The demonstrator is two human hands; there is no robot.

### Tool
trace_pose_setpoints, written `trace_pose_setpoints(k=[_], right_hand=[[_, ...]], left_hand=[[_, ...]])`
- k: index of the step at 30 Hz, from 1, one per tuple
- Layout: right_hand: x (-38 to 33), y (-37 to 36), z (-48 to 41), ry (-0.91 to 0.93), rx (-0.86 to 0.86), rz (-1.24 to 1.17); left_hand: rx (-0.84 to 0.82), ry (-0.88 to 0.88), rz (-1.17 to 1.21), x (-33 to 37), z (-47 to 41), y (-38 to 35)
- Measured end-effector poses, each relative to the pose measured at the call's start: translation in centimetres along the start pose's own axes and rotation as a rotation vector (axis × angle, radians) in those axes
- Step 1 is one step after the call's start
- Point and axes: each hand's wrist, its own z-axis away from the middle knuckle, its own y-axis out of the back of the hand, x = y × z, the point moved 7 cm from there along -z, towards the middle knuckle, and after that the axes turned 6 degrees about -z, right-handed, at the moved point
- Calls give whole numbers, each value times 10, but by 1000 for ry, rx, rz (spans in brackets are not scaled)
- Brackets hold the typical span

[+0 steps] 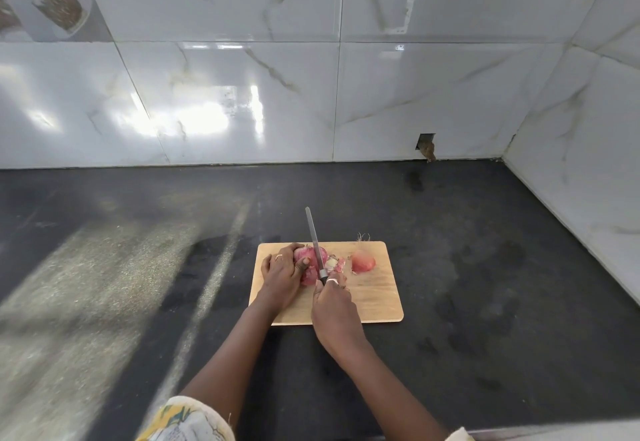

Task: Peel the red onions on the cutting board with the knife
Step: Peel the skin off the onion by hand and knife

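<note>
A wooden cutting board (372,297) lies on the dark counter. My left hand (282,276) grips a red onion (308,257) at the board's far left. My right hand (334,305) holds the knife (316,245) by its handle, and the long blade lies across the top of that onion, tip pointing away from me. Loose bits of skin (335,263) lie just right of the blade. A second onion (363,262), pale pink, rests alone on the board's far right part, with a wisp of dry root (363,237) behind it.
The black counter (467,267) runs wide on all sides of the board. Glossy white marble tiles form the back wall (242,94) and the right side wall (588,163). A small hole (426,146) shows at the back wall's base.
</note>
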Motion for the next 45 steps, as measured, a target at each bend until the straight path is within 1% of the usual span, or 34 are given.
trace_pose_setpoints(k=[7,15,21,25,29,31,35,38,43,45], right_hand=[[10,-8,17,-20,15,-17],[22,-17,38,-76,5,-29],[26,-12,51,-114,39,-115],[20,5,41,-97,138,-263],[21,17,11,-145,144,-459],[23,19,-3,-177,150,-519],[26,14,-24,-249,174,-580],[26,12,-35,-251,196,-612],[24,16,-43,-235,232,-668],[25,15,-46,-255,202,-702]], left_hand=[[11,7,-1,3,2,1],[-3,67,40,0,-2,0],[-36,101,94,-1,-4,2],[-37,95,105,-3,-3,2],[48,-67,129,10,3,14],[54,-104,114,13,4,18],[13,-122,3,14,-1,23],[-32,-143,-51,14,-1,25],[-53,-46,90,10,-1,28],[-46,-60,109,11,-1,29]])
